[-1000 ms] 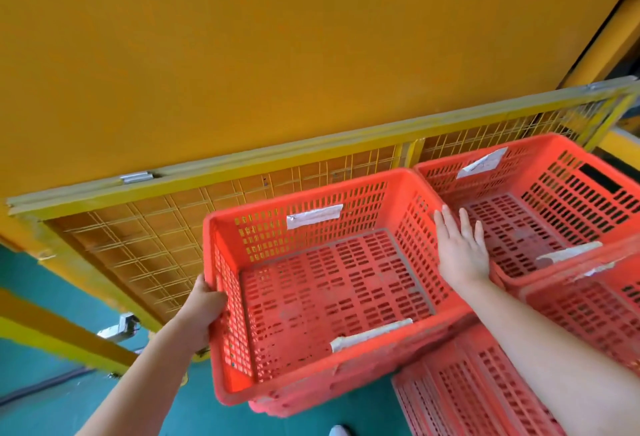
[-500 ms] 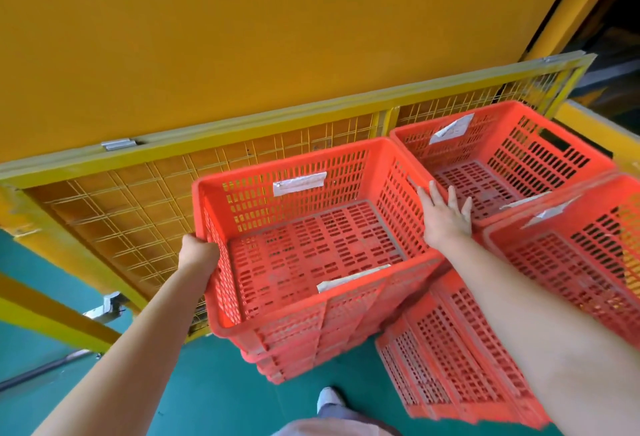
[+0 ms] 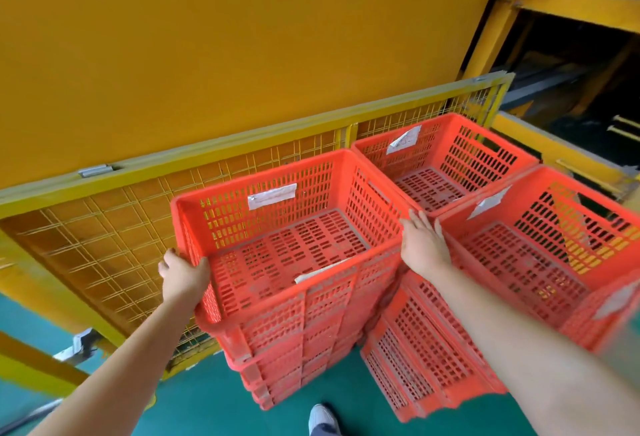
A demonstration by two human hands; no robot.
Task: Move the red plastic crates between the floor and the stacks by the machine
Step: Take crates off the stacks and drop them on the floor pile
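Observation:
A red slatted plastic crate sits on top of a stack of nested red crates on the floor. My left hand grips its left rim, thumb over the edge. My right hand rests with straight fingers on its right rim. White paper labels are stuck on its inner walls. Behind to the right stands a second stack topped by a red crate. A third red crate tops the nearer right stack.
A yellow machine panel rises behind the stacks, with a yellow wire-mesh guard below it. The floor is green. My shoe shows at the bottom. A dark opening with yellow beams lies at the upper right.
The crate between my hands has gone down onto the stack, and the view has pulled back and up. More of the stacks, the floor and my shoe now show.

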